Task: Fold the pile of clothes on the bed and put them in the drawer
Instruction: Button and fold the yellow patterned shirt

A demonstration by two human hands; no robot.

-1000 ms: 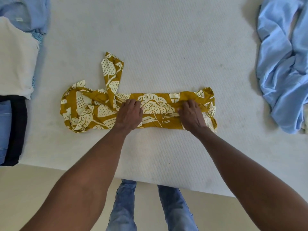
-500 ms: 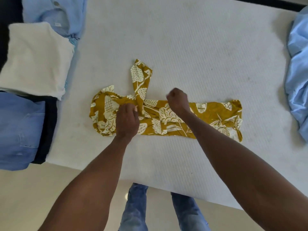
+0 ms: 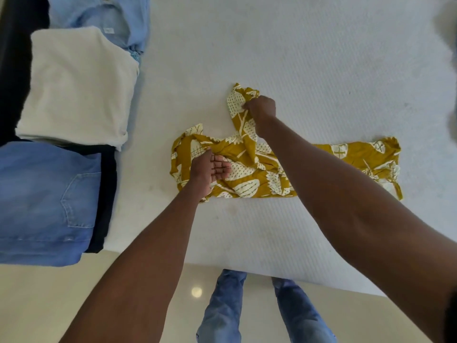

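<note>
White mattress (image 3: 309,58) fills the head view, its near edge running across the lower part above a beige floor (image 3: 49,293) and the person's jeans-clad legs (image 3: 222,313). A mustard print garment (image 3: 346,164) lies as a long flat band near that edge, with one strip (image 3: 237,100) sticking out toward the far side. The right hand (image 3: 261,108) pinches this strip, fingers curled round the cloth. The left hand (image 3: 210,168) rests on the band's left end with fingers loosely bent, gripping nothing. At the left edge sit folded clothes: a cream top (image 3: 76,82), denim (image 3: 42,199) over something dark, and pale blue cloth (image 3: 103,18) farther back. Bare mattress stretches wide beyond the garment and to its right.
</note>
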